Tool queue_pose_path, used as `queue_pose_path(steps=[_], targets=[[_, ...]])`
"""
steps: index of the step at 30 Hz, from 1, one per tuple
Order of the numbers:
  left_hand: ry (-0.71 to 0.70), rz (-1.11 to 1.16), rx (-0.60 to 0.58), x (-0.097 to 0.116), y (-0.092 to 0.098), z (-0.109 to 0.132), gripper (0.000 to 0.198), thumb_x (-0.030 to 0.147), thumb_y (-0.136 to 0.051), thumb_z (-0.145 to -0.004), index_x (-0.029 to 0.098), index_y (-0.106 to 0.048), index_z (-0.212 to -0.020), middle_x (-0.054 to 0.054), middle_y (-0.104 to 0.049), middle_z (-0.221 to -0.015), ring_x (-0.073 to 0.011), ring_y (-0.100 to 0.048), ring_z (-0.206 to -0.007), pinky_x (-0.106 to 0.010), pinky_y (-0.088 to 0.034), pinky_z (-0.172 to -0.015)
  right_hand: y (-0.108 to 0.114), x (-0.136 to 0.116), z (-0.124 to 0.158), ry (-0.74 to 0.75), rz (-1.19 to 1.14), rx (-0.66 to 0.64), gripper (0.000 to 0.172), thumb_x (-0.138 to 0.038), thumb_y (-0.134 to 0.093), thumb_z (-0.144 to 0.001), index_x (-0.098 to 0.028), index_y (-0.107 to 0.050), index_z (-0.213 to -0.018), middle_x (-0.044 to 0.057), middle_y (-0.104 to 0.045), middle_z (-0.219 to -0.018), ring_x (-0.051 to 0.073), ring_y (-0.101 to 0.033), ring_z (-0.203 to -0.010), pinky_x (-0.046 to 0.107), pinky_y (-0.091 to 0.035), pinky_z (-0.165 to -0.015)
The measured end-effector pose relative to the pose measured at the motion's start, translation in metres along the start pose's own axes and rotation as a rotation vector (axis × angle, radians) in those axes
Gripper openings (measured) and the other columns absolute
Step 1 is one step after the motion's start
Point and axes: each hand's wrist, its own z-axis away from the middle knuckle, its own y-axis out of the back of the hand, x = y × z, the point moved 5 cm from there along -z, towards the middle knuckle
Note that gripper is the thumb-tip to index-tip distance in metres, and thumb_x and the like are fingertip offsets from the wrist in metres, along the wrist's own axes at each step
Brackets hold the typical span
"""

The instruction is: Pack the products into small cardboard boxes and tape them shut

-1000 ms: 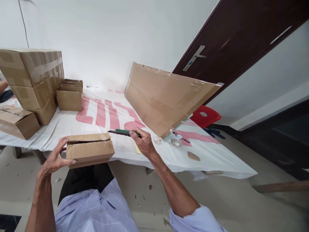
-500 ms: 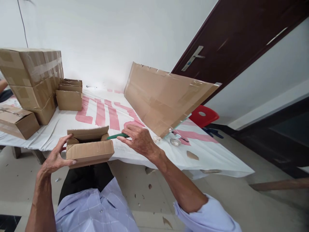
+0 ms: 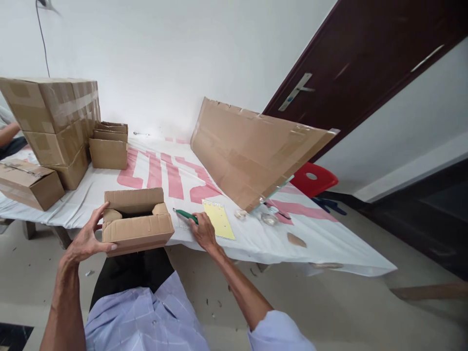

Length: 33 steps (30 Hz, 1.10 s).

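Observation:
A small cardboard box [image 3: 141,228] with its top flaps raised sits at the table's front edge, its inside dark. My left hand [image 3: 87,236] grips the box's left end, thumb on the front side and fingers behind. To the right of the box, my right hand [image 3: 204,231] is closed round a green knife-like tool [image 3: 186,215], whose tip points left, low over the cloth. Just beside that hand lies a yellow sheet [image 3: 219,220] with small marks along its top edge.
Stacked taped boxes [image 3: 58,112] and open cartons [image 3: 108,152] stand at the left. A large cardboard sheet [image 3: 252,151] leans at the back, near a red chair [image 3: 316,179]. Clear tape rolls [image 3: 269,218] lie at the right. Another person's arm [image 3: 9,134] shows far left.
My right hand and the green tool have moved away from the box's right end and down to the cloth. The yellow sheet, hidden before, now shows. My left hand still holds the box.

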Motion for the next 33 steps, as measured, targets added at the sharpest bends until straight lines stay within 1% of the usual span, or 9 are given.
queue_pose_path(steps=[2,5,9,12,15,20,25,29,33], targets=[[0.002,-0.001,0.004,0.000,0.000,0.000,0.122,0.060,-0.096,-0.067,0.032,-0.034,-0.168,-0.016,-0.037,-0.171,-0.0439,-0.041,-0.156,-0.057,-0.048,-0.121,-0.012,0.005,0.004,-0.020,0.001,-0.020,0.022,-0.029,-0.049,-0.098,-0.020,-0.068,-0.106,0.014,-0.067,-0.108,0.030,-0.059,-0.107,0.044,-0.051,-0.098],[0.004,-0.017,0.013,0.001,0.000,-0.001,0.122,0.062,-0.095,-0.067,0.032,-0.034,-0.169,-0.016,-0.038,-0.171,-0.0447,-0.043,-0.155,-0.058,-0.049,-0.120,-0.005,-0.008,-0.002,0.030,-0.057,-0.003,0.024,-0.029,-0.049,-0.100,-0.020,-0.069,-0.108,0.015,-0.068,-0.112,0.031,-0.061,-0.112,0.046,-0.051,-0.103],[0.012,-0.013,0.008,0.005,-0.001,-0.001,0.124,0.062,-0.095,-0.067,0.032,-0.033,-0.170,-0.015,-0.037,-0.171,-0.0454,-0.041,-0.156,-0.059,-0.048,-0.121,0.028,-0.077,-0.012,0.350,-0.262,0.037,0.028,-0.034,-0.049,-0.107,-0.022,-0.072,-0.119,0.014,-0.071,-0.123,0.030,-0.062,-0.121,0.049,-0.050,-0.109],[0.014,-0.009,0.008,0.006,-0.001,0.000,0.124,0.061,-0.095,-0.067,0.032,-0.032,-0.170,-0.015,-0.035,-0.172,-0.0452,-0.038,-0.158,-0.059,-0.047,-0.121,0.046,-0.141,-0.007,0.651,-0.271,-0.085,0.023,-0.033,-0.057,-0.106,-0.023,-0.073,-0.118,0.012,-0.073,-0.121,0.030,-0.064,-0.117,0.049,-0.049,-0.109],[0.011,-0.002,0.007,0.004,-0.001,0.002,0.127,0.060,-0.097,-0.065,0.032,-0.032,-0.170,-0.016,-0.034,-0.173,-0.0462,-0.038,-0.158,-0.061,-0.048,-0.121,0.057,-0.179,0.011,0.823,-0.207,-0.170,0.016,-0.034,-0.066,-0.103,-0.020,-0.072,-0.109,0.011,-0.074,-0.111,0.028,-0.065,-0.107,0.046,-0.053,-0.098],[-0.002,0.032,-0.010,0.000,-0.002,0.003,0.129,0.062,-0.097,-0.065,0.030,-0.030,-0.171,-0.018,-0.037,-0.172,-0.0457,-0.041,-0.156,-0.059,-0.049,-0.121,0.065,-0.186,0.062,1.006,-0.092,-0.061,0.018,-0.019,-0.057,-0.105,-0.022,-0.070,-0.093,0.008,-0.071,-0.099,0.024,-0.062,-0.095,0.040,-0.049,-0.086],[-0.016,0.010,-0.005,0.001,-0.003,0.002,0.128,0.055,-0.098,-0.067,0.031,-0.028,-0.172,-0.018,-0.040,-0.168,-0.0444,-0.042,-0.156,-0.057,-0.051,-0.120,0.054,-0.181,0.098,1.073,-0.103,-0.127,0.014,-0.030,-0.068,-0.102,-0.023,-0.069,-0.090,0.007,-0.071,-0.098,0.024,-0.061,-0.092,0.041,-0.047,-0.087],[-0.027,0.001,-0.010,0.004,-0.005,0.003,0.127,0.053,-0.097,-0.068,0.033,-0.027,-0.172,-0.017,-0.039,-0.169,-0.0433,-0.043,-0.155,-0.056,-0.051,-0.119,0.052,-0.191,0.072,0.946,-0.198,-0.187,0.016,-0.018,-0.061,-0.104,-0.023,-0.070,-0.092,0.007,-0.070,-0.098,0.022,-0.063,-0.095,0.037,-0.051,-0.088],[-0.015,-0.015,-0.009,0.005,-0.005,0.004,0.128,0.053,-0.098,-0.068,0.032,-0.027,-0.172,-0.018,-0.036,-0.171,-0.0424,-0.043,-0.156,-0.055,-0.049,-0.121,0.040,-0.206,0.029,0.877,-0.100,-0.380,0.004,-0.020,-0.067,-0.103,-0.020,-0.071,-0.104,0.007,-0.071,-0.105,0.022,-0.067,-0.100,0.035,-0.055,-0.090]])
